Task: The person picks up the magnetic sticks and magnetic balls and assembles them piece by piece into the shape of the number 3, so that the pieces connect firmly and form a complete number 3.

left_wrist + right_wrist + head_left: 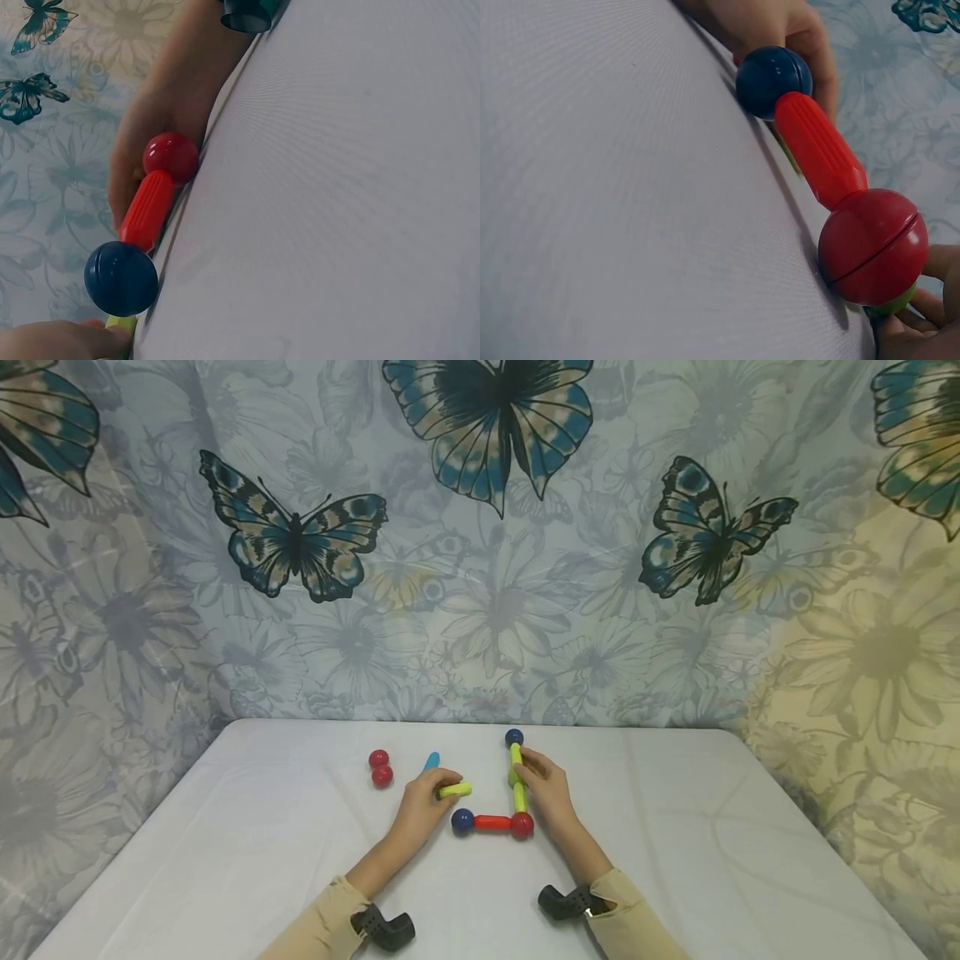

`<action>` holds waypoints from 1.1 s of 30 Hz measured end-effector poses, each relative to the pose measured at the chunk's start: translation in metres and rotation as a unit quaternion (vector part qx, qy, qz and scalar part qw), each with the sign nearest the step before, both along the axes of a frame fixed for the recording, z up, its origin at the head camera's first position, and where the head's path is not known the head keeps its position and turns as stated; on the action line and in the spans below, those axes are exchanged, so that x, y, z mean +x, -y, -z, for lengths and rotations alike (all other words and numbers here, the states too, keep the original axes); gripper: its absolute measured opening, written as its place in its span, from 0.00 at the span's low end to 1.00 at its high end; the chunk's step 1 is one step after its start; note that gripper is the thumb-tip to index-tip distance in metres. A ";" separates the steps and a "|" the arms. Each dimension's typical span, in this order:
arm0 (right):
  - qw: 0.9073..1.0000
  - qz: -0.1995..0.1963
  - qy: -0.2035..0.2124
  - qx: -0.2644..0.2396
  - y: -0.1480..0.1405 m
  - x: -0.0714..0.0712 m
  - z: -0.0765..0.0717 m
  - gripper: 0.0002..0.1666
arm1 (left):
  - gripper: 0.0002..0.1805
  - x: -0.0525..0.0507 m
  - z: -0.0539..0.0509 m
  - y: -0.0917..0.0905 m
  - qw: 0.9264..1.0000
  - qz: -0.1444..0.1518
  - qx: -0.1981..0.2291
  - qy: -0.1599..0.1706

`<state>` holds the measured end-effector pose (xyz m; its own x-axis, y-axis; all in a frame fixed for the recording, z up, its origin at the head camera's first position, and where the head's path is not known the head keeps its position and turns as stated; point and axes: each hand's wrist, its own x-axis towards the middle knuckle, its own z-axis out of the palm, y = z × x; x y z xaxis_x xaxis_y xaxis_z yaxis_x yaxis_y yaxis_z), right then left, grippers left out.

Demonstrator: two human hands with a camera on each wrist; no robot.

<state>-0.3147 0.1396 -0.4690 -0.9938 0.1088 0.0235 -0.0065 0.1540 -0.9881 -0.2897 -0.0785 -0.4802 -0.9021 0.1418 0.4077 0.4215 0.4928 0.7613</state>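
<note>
A loose yellow-green rod (456,790) is pinched in the left hand (422,803). An L-shaped ball-and-rod chain (521,798) is gripped by the right hand (549,789), apparently for steadiness.

Beyond your white desk (720,843), you face a grey-blue flowered backdrop (510,610) (yellower toward the right). A large printed butterfly (503,410) is cut off at the top, above and between two smaller whole butterflies (296,539); partial wings (56,427) show at either edge of your head view.
</note>
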 end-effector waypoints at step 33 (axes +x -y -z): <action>1.000 0.005 0.009 0.007 0.001 -0.001 0.001 0.27 | 0.11 -0.023 -0.007 -0.009 0.998 0.060 -0.029 -0.006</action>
